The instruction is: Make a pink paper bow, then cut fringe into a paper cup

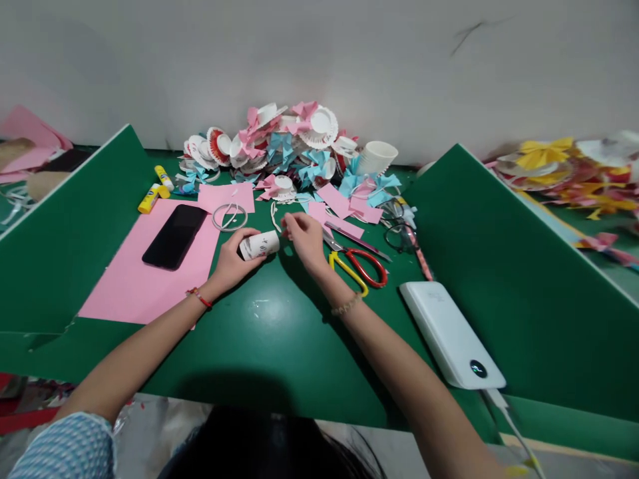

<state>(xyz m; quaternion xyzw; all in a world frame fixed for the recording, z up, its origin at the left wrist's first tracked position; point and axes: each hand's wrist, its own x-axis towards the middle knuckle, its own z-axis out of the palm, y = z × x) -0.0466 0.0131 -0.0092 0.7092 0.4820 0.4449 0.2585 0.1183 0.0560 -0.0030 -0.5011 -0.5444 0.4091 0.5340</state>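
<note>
- White paper cup (259,245) lies on its side on the green table (269,339), near the centre; the left hand (232,256) wraps its base end, fingers curled around it.
- The right hand (303,238) sits just right of the cup's rim, fingertips pressed together – what they pinch is too small to tell.
- Far behind, a heap of finished paper decorations (289,146) suggests many pieces are done; this cup looks uncut and undecorated.
- Red and yellow scissors (357,263) lie just right of the right hand; pink paper (134,286) with a phone (174,236) lies left – glue sticks (154,189) beyond.
- A white power bank (449,332) rests near right.
</note>
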